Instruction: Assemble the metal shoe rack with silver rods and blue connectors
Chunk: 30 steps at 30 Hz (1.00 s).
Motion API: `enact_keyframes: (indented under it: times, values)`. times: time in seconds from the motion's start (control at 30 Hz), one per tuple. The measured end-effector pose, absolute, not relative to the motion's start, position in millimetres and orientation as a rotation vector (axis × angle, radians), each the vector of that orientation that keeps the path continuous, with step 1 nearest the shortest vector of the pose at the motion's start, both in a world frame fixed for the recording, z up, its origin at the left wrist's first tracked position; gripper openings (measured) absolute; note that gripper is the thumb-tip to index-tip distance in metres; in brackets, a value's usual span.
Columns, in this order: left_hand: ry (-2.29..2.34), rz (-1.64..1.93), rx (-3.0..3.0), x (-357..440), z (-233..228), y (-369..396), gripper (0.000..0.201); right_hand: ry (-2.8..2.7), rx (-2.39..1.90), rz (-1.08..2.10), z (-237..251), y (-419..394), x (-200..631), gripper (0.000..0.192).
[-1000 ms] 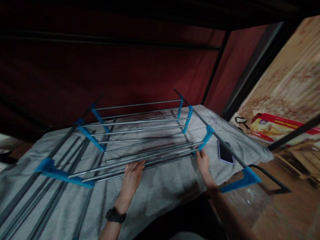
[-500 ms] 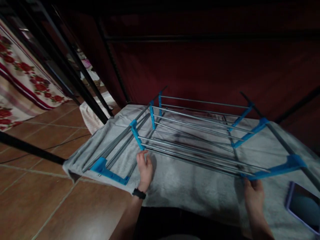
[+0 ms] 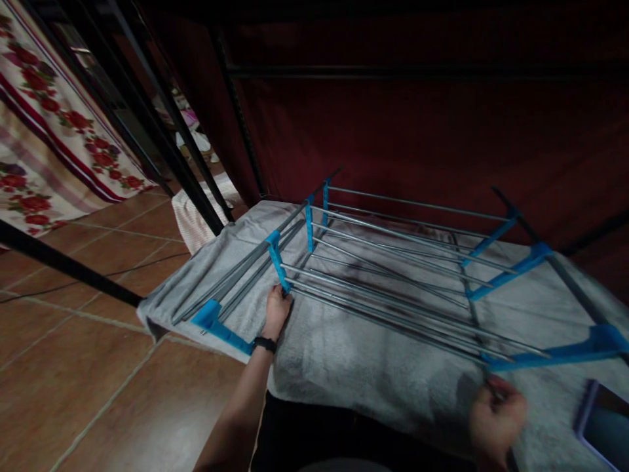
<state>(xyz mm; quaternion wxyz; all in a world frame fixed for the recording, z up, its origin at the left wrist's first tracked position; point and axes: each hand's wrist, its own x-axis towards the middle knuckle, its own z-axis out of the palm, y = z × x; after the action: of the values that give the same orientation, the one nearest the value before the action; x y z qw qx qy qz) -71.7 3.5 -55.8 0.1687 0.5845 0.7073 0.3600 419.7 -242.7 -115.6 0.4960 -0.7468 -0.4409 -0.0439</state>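
A folded drying rack [image 3: 393,275] of thin grey metal rods and bright blue plastic brackets lies on a grey, fuzzy towel [image 3: 354,347] spread over a raised surface; the left hand [image 3: 276,309], a dark watch [image 3: 264,343] at its wrist, has its fingers curled around the rod ends beside a blue bracket; the right hand [image 3: 496,419], blurred, is closed around the near rods' other end; a phone [image 3: 602,429] is cut off at the frame's corner; reddish tiled floor [image 3: 98,367] lies left.
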Motion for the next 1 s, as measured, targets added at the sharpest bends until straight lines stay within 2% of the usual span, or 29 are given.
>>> enact_keyframes:
  times: [0.1, 0.2, 0.33, 0.63, 1.0]
  values:
    - [2.055, 1.022, 1.658, -69.3, -59.0, 2.2, 0.015, -1.530, -1.728, -0.038, -110.9, -231.3, 366.9, 0.030]
    - [2.103, 1.002, 1.655, -66.4, -59.8, 0.4, 0.011, -1.776, -1.614, -0.092, -98.5, -195.0, 314.9, 0.037]
    - [2.137, 0.977, 1.676, -64.3, -57.2, -2.0, 0.007, -1.889, -1.695, -0.220, -85.7, -145.0, 276.1, 0.039]
    - [2.224, 0.941, 1.670, -56.0, -58.7, -5.3, 0.010, -1.961, -1.697, -0.214, -94.2, -126.3, 280.9, 0.030]
    - [2.217, 0.923, 1.658, -55.4, -58.3, -10.7, 0.002, -1.881, -1.604, -0.119, -100.5, -125.6, 285.2, 0.031]
